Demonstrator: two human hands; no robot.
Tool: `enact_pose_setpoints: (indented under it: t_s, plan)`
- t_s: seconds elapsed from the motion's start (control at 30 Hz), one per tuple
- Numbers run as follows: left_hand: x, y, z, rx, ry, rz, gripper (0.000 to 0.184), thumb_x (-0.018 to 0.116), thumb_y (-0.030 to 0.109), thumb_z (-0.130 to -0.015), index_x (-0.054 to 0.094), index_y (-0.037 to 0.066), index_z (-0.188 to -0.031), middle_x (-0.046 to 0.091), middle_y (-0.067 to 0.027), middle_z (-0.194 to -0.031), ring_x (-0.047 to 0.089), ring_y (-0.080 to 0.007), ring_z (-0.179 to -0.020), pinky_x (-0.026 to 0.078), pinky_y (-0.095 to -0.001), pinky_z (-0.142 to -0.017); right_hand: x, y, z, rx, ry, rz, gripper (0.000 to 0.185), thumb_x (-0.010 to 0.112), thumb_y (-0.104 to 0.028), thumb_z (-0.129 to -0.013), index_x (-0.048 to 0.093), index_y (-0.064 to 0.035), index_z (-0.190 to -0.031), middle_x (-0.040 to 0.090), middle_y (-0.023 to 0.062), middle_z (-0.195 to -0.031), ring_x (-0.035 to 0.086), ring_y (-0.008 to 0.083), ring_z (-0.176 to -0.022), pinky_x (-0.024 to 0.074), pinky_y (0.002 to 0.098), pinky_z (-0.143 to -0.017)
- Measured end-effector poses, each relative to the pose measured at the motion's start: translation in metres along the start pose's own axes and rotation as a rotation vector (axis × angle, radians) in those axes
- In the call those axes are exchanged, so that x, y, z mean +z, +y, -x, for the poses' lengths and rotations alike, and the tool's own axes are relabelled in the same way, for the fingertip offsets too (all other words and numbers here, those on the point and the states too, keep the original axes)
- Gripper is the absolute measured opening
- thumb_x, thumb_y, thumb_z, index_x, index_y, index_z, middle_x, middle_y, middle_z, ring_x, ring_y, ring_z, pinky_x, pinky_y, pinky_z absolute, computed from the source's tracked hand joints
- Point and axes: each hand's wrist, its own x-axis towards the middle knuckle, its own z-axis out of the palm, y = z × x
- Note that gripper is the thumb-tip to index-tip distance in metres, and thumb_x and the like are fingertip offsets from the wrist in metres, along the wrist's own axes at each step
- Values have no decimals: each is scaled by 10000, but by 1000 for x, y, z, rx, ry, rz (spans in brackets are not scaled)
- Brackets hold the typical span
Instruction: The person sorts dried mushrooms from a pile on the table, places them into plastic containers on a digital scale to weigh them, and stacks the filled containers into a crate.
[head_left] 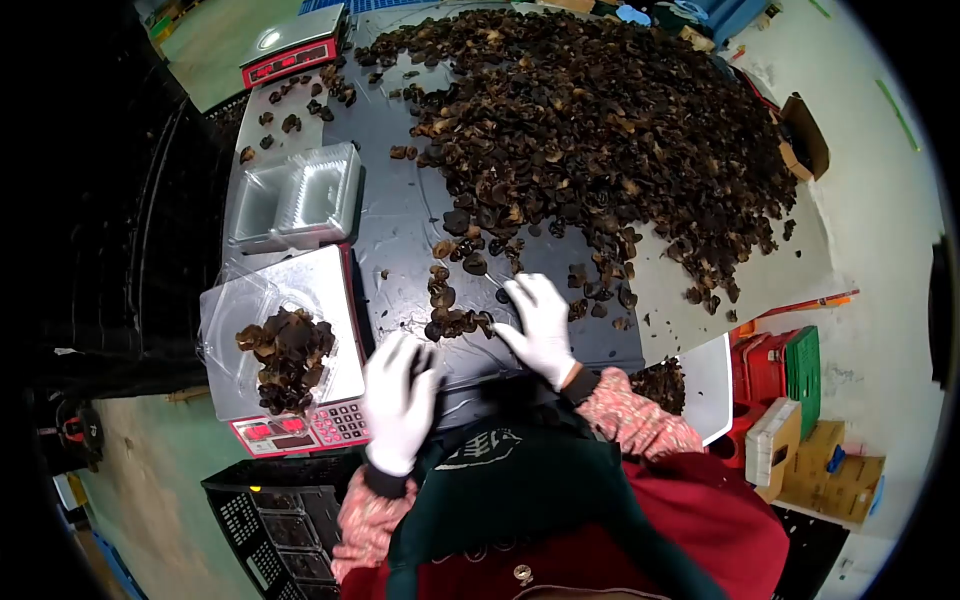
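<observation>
My left hand [400, 400], in a white glove, is beside the right edge of the near scale [345, 300], fingers stretched out and slightly apart. My right hand [541, 328], also gloved, hovers over or rests at the table's near edge; I cannot tell which. Its fingers are spread, with the thumb close to a short row of dark wood ear mushrooms [458, 323]. Nothing shows in either hand. On the scale lies a clear plastic tray [222, 318] with a clump of wood ear mushrooms [290, 355] in it.
A large heap of wood ears [610, 130] covers the table's far right. Stacked clear trays [345, 195] stand beyond the near scale, and a second scale [290, 45] at the far left. A black crate [285, 520] is below left; a white tub [712, 385] is at right.
</observation>
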Motion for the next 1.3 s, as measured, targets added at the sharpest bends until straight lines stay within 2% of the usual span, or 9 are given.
enact_pose_setpoints:
  t_s: [0.1, 0.23, 0.33, 0.47, 0.8, 0.83, 1.0, 1.2, 1.3]
  plan:
    - [77, -19, -7, -148, -237, -286, 815, 742, 345, -813, 362, 39, -1466, 321, -256, -1510, 409, -420, -1295, 362, -495, -1054, 2, 39, 29, 55, -49, 125, 797, 760, -393, -777, 439, -71, -1432, 385, 194, -1463, 300, 403, -1378, 297, 511, -1091]
    - [113, -21, -35, -182, -342, -502, 1019, 845, 463, -635, 383, 104, -1470, 323, -256, -1504, 487, -420, -1193, 432, -500, -959, 11, 41, -17, 36, -39, 26, 747, 747, -388, -799, 456, -103, -1426, 411, 192, -1444, 329, 397, -1358, 321, 510, -1072]
    - [120, -16, -48, -125, -385, -606, 822, 834, 434, -652, 523, 197, -1374, 390, -186, -1478, 555, -367, -1064, 481, -471, -850, 32, 39, -62, 16, -85, -96, 753, 753, -391, -788, 460, -149, -1439, 420, 136, -1466, 357, 367, -1341, 333, 495, -1068]
    - [135, -29, -36, -185, -275, -475, 316, 731, 224, -794, 652, 117, -1080, 528, -146, -1346, 570, -345, -1028, 514, -430, -848, 58, 26, -104, -40, -88, -21, 802, 781, -437, -732, 467, -196, -1430, 401, 91, -1487, 370, 325, -1303, 367, 486, -1017]
    - [135, -57, -16, -405, 210, 32, 208, 670, 63, -835, 601, 68, -1032, 635, -128, -1018, 656, -286, -863, 532, -345, -734, 90, 22, -122, -386, -174, 61, 348, 668, -380, -849, 668, -177, -1132, 580, 55, -1190, 574, 251, -1009, 521, 386, -776]
    - [127, -51, -20, -423, 278, 128, 185, 684, 55, -867, 590, 38, -1027, 645, -69, -874, 638, -161, -804, 509, -293, -752, 87, 24, -122, -339, -165, -16, 327, 675, -357, -849, 665, -166, -1114, 582, 63, -1160, 587, 261, -1000, 549, 377, -774]
    - [48, -12, -34, -537, 404, 402, 196, 654, 56, -902, 592, 65, -1088, 601, -11, -975, 578, -111, -807, 485, -258, -732, 71, 37, -120, -303, -249, -55, 293, 688, -309, -849, 663, -170, -1105, 581, 66, -1106, 594, 254, -1012, 541, 364, -776]
    - [-82, -14, -33, -340, 868, 168, 203, 608, 17, -935, 573, 18, -1135, 579, -38, -1070, 541, -119, -951, 448, -277, -892, 72, 33, -128, -350, -298, -2, 301, 664, -316, -873, 686, -210, -1154, 571, 72, -1025, 614, 253, -960, 534, 372, -725]
    - [-110, -46, -24, -315, 790, -38, 226, 624, 11, -919, 585, 18, -1141, 602, -63, -1073, 557, -144, -982, 456, -289, -902, 75, 32, -130, -277, -302, -34, 208, 648, -290, -875, 717, -203, -1051, 583, 72, -1013, 623, 262, -955, 537, 382, -728]
